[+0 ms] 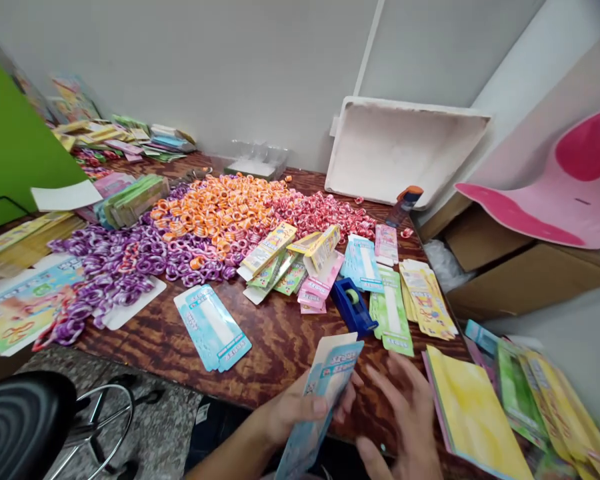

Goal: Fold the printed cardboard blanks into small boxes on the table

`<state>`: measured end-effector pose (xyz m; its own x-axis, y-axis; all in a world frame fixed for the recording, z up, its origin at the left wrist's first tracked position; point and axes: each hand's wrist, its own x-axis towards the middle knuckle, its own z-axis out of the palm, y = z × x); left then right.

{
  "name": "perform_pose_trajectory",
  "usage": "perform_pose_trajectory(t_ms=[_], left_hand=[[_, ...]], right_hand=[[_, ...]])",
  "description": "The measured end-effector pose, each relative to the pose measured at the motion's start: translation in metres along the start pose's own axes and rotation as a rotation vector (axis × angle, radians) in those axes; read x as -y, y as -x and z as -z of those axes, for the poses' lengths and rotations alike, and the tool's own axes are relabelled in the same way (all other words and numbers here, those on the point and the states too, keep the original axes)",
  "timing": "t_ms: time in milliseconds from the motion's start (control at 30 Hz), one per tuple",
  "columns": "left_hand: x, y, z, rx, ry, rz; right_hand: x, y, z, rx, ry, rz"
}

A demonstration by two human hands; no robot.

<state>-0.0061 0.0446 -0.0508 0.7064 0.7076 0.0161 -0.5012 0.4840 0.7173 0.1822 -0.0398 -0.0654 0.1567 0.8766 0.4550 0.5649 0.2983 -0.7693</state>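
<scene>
My left hand [300, 410] is closed around a light blue printed cardboard box [325, 380], held tilted above the table's front edge. The box looks flattish, with a pale window strip and an end flap at its top. To its right, my right hand [403, 417] is apart from the box, fingers spread and a little blurred, holding nothing. Beyond the hands stands a blue tape dispenser [355, 310]. A stack of flat light blue boxes [213, 327] lies to the left, and flat green boxes [391, 310] lie beside the dispenser.
Heaps of orange rings [230, 207], purple rings [180, 253] and red rings [325, 217] cover the table's back. Yellow boxes [427, 300] and yellow sheets [473, 413] lie right. A bottle [405, 205] stands before a white tray [405, 147]. A black stool [25, 423] is at lower left.
</scene>
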Motion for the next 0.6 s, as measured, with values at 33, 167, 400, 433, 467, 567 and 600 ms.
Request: perform_pose_trajectory(t_ms=[33, 167, 400, 433, 467, 567, 600], left_hand=[[0.004, 0.000, -0.002, 0.031, -0.011, 0.023], [-0.004, 0.005, -0.007, 0.065, -0.064, 0.078], [-0.039, 0.016, -0.001, 0.010, -0.420, 0.148], [-0.037, 0.016, -0.002, -0.009, -0.432, 0.148], [-0.034, 0.015, -0.002, -0.025, -0.421, 0.152], [-0.023, 0.014, -0.001, -0.105, -0.296, 0.150], [-0.022, 0.014, 0.000, -0.135, -0.261, 0.152]], right_hand=[[0.007, -0.014, 0.004, 0.114, 0.114, 0.119], [0.027, -0.059, 0.003, 0.418, 0.106, 0.188], [0.018, -0.070, -0.002, 0.436, 0.064, 0.233], [0.018, -0.069, -0.005, 0.432, 0.036, 0.228], [0.018, -0.068, -0.008, 0.425, 0.002, 0.224], [0.019, -0.059, -0.020, 0.317, -0.080, 0.227], [0.019, -0.057, -0.022, 0.267, -0.092, 0.215]])
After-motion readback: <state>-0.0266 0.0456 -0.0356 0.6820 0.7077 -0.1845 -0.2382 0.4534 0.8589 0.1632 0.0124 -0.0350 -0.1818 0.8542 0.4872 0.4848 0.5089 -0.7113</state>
